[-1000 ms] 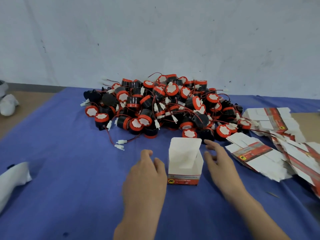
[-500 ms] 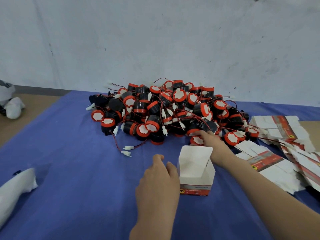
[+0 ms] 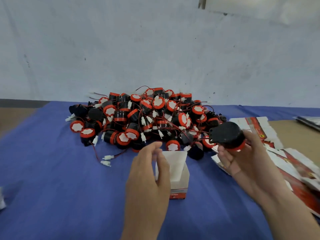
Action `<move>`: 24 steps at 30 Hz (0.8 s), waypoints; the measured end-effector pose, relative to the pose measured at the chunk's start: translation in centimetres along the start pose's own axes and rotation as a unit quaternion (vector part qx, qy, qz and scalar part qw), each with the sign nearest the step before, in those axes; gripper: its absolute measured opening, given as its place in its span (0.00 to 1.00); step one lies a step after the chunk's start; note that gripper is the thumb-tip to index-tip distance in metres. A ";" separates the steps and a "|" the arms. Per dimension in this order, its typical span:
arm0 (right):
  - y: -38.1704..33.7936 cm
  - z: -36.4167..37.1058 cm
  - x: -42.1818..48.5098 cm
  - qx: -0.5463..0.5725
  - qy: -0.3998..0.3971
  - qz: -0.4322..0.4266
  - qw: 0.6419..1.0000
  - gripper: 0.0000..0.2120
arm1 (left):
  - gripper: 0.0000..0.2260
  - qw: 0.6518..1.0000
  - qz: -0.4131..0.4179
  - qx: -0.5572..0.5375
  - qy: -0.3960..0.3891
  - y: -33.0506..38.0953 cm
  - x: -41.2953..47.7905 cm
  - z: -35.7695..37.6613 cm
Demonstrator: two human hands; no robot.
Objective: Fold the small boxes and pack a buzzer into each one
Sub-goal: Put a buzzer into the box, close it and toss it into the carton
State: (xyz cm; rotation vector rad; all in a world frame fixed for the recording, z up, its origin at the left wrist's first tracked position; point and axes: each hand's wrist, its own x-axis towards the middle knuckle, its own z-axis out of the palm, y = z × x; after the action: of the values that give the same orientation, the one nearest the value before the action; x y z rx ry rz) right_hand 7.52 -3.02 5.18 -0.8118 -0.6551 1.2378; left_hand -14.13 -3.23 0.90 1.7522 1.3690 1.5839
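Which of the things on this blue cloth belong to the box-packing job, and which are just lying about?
Part of the job:
- open box, held in place
- buzzer, held up beside it
- heap of buzzers
- flat unfolded boxes

Just lying about:
- white object at the left edge
- dark item at the far right, too blurred to name

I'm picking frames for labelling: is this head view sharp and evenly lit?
Head view: soft, even light, no glare; the held buzzer and right hand are slightly blurred, the flat boxes at the right edge more so; the buzzer pile is sharper.
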 end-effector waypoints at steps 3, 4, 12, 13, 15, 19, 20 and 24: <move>0.4 0.4 -1.5 0.012 -0.025 0.009 1.000 0.23 | 0.10 0.996 0.089 0.018 0.014 0.7 -0.6 0.4; 0.5 0.6 -1.8 0.020 -0.031 0.011 0.999 0.24 | 0.11 0.992 0.121 0.028 0.016 0.8 -0.8 0.6; 2.8 1.8 -3.1 0.037 -0.101 0.107 0.988 0.26 | 0.16 0.980 0.186 0.061 0.032 1.1 -1.4 1.8; 2.8 1.8 -3.2 0.037 -0.112 0.115 0.986 0.27 | 0.15 0.980 0.185 0.058 0.039 1.1 -1.4 1.8; 2.8 2.0 -3.3 0.038 -0.125 0.126 0.983 0.28 | 0.12 0.979 0.189 0.052 0.059 1.0 -1.4 1.6; 3.1 2.4 -3.5 0.042 -0.135 0.128 0.982 0.30 | 0.09 0.989 0.135 0.011 0.059 1.6 -1.5 1.2; 3.2 2.6 -3.6 0.045 -0.140 0.122 0.982 0.30 | 0.08 0.992 0.111 0.005 0.062 1.7 -1.5 1.2; 3.7 3.5 -4.0 0.036 -0.164 0.045 0.985 0.26 | 0.05 0.998 0.049 0.022 0.045 1.5 -1.5 1.3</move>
State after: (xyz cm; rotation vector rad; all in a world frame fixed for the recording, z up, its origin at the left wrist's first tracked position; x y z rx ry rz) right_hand 1.81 -5.89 4.10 -0.5859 -0.8397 1.4856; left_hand -12.22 -4.75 1.03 1.8180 1.3880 1.7170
